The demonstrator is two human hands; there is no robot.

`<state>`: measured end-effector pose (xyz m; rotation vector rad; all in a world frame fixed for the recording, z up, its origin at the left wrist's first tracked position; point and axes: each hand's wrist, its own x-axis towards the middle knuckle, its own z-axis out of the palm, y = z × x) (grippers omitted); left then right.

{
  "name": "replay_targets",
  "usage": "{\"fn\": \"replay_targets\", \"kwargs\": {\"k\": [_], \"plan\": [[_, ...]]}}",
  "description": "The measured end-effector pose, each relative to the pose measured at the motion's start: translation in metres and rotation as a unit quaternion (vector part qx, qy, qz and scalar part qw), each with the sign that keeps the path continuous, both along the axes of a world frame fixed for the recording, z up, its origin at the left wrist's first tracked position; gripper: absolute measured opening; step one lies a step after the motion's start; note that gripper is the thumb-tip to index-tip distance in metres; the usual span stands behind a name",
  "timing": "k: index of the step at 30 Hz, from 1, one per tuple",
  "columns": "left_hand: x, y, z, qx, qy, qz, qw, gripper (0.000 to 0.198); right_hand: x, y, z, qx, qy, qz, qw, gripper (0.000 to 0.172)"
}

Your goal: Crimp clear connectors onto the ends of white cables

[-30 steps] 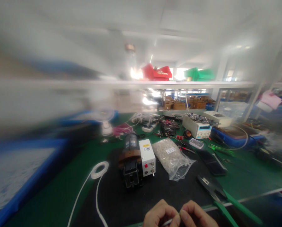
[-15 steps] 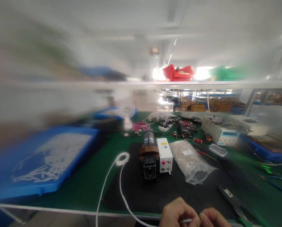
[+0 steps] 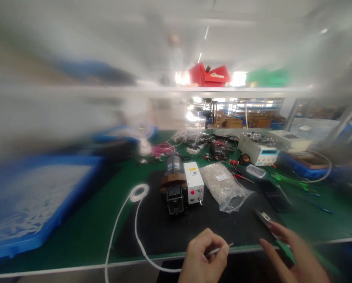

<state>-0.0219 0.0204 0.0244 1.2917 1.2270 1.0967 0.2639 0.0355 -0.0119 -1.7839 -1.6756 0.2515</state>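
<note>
My left hand (image 3: 203, 257) is closed at the table's front edge, pinching a thin white cable (image 3: 142, 245) near its end. A short copper-coloured tip pokes out past the fingertips. From that hand the cable runs left and up to a small coil on the black mat (image 3: 152, 232). My right hand (image 3: 296, 257) is at the lower right, thumb and fingers apart, over a green-handled tool with dark metal jaws (image 3: 262, 216). Its fingers partly hide the tool, and a firm grip does not show. A black motor-like machine (image 3: 176, 196) joined to a white switch box (image 3: 195, 182) stands beyond my hands.
A clear plastic bag of small parts (image 3: 223, 184) lies right of the switch box. On the left is a blue tray (image 3: 50, 232) of white strips. Toward the back right are a bench instrument (image 3: 266, 157), a blue bin (image 3: 307, 171) and a dark flat phone-like object (image 3: 271, 194).
My hands have parted: the right one has left the cable end, opened and moved right to the green-handled tool. My left hand keeps the cable. The view has turned slightly right.
</note>
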Motion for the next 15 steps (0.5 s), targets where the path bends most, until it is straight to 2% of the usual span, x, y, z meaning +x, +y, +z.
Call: {"fn": "replay_targets", "kwargs": {"k": [3, 7, 9, 12, 15], "plan": [[-0.003, -0.001, 0.006, -0.022, 0.01, -0.031, 0.999, 0.034, 0.05, 0.003, -0.01, 0.055, -0.192, 0.005, 0.98, 0.077], [0.0, 0.002, 0.014, -0.019, 0.028, -0.057, 0.998, 0.037, 0.082, -0.001, -0.021, 0.009, -0.339, -0.026, 0.94, 0.087], [0.004, 0.006, 0.018, -0.009, 0.03, -0.068, 0.997, 0.034, 0.083, -0.003, -0.025, -0.032, -0.371, -0.019, 0.928, 0.091], [0.011, 0.014, 0.028, 0.012, 0.026, -0.084, 0.996, 0.03, 0.076, -0.005, -0.027, -0.076, -0.373, -0.011, 0.925, 0.089], [0.021, 0.021, 0.039, 0.034, 0.013, -0.102, 0.994, 0.027, 0.067, -0.008, -0.021, -0.107, -0.318, -0.046, 0.941, 0.087]]}}
